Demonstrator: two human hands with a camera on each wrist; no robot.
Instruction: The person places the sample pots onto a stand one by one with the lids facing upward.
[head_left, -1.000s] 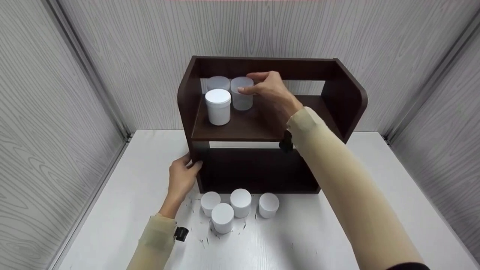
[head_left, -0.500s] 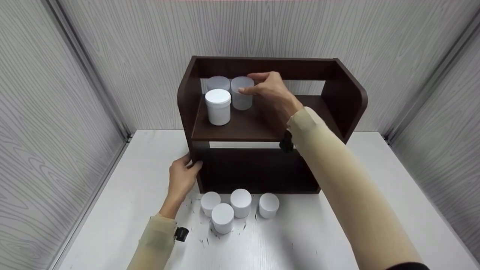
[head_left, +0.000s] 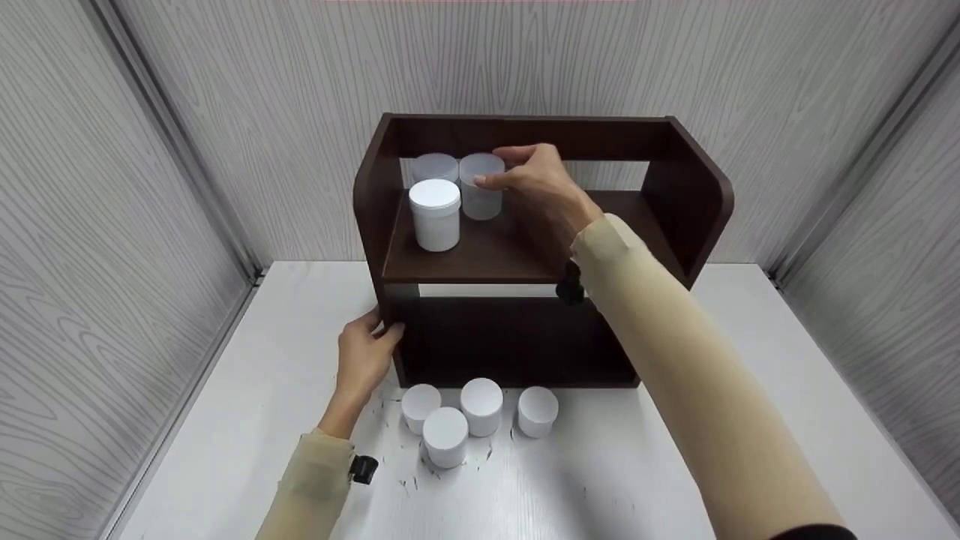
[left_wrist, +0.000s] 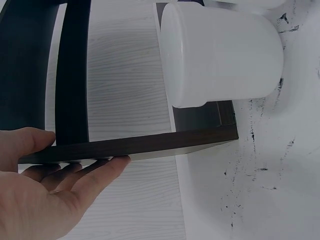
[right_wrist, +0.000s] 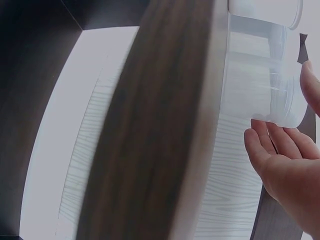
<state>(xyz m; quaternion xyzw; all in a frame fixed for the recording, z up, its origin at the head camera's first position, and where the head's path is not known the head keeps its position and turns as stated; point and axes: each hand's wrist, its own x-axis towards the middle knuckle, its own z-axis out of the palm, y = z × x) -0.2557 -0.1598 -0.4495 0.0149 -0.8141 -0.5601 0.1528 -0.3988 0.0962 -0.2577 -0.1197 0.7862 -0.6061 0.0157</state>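
Observation:
On the upper level of a dark brown shelf point(head_left: 480, 262), my right hand point(head_left: 544, 182) holds a frosted clear plastic jar point(head_left: 482, 201) by its upper part, thumb in front and fingers behind. The jar stands upright, and no lid shows on it. A similar clear jar point(head_left: 435, 166) stands to its left, partly hidden by a white lidded jar point(head_left: 436, 225) in front. My left hand point(head_left: 364, 356) grips the shelf's left side panel point(left_wrist: 150, 144), thumb on the inner side and fingers on the outer.
Several white round containers point(head_left: 481, 405) stand on the white table point(head_left: 300, 300) before the shelf's lower level. A large white jar point(left_wrist: 225, 52) fills the upper right of the left wrist view. The shelf's right side panel point(head_left: 690, 195) rises beyond my right forearm.

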